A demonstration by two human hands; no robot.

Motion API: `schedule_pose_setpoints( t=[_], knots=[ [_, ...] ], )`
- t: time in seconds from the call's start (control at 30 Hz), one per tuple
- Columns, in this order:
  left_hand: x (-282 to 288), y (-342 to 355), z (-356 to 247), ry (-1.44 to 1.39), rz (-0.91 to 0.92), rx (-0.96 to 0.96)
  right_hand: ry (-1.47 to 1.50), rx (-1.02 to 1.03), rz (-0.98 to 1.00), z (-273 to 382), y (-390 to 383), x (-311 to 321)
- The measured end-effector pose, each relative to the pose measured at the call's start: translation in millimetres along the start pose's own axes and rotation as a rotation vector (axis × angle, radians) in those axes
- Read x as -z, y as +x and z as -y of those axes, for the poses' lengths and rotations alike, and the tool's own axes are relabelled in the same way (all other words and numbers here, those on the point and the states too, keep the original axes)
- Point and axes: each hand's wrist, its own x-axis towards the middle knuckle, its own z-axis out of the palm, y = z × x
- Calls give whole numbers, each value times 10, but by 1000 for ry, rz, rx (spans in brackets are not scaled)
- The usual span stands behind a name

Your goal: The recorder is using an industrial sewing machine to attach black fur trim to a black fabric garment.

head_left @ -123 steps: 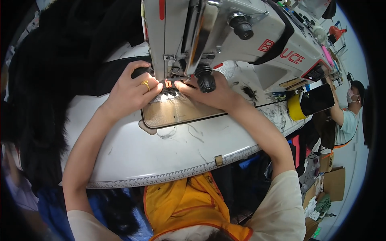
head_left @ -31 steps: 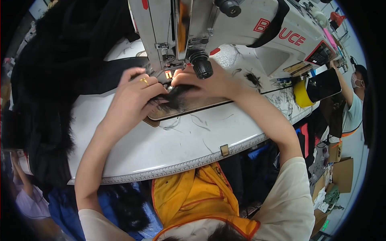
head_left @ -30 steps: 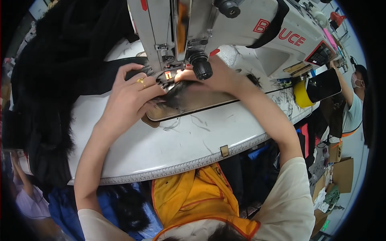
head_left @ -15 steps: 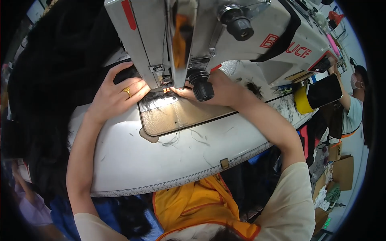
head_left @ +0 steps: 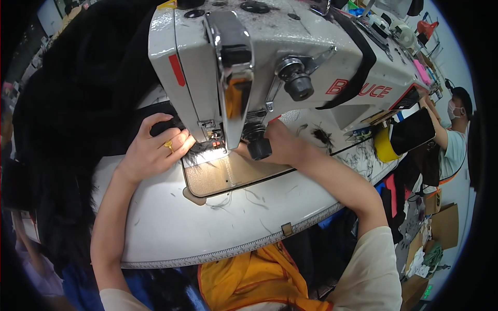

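Both hands were right up at the sewing machine, working with black fur.
So the black fur sat in the lit patch by the needle area, on the tan plate, with a big black heap off to the left. The left hand, gold ring on, had its fingers bent with the tips on the fur's left end; couldn't tell if they were pinching or just pressing. The right hand was just right of the needle, fingers partly behind a black knob, so no clue about its grip. Loose hairs littered the white table.
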Motion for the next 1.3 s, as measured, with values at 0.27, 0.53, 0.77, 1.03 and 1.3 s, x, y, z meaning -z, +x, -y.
schedule_pose_setpoints(
  t=[0.27, 0.53, 0.77, 1.03, 1.3],
  knots=[
    [-23, 115, -50, -136, 160, 194, -78, 70, -178, -111, -15, -71],
    [15, 34, -132, -290, 239, 187, 194, -21, 62, 32, 67, 177],
    [65, 183, -379, -338, 170, 402, -237, 38, 44, 203, 82, 158],
    [47, 107, -335, -175, 129, 247, 347, -340, 243, 101, 71, 161],
    [-63, 144, -432, -258, 30, 385, -115, 145, -247, 175, 28, -84]
  ],
)
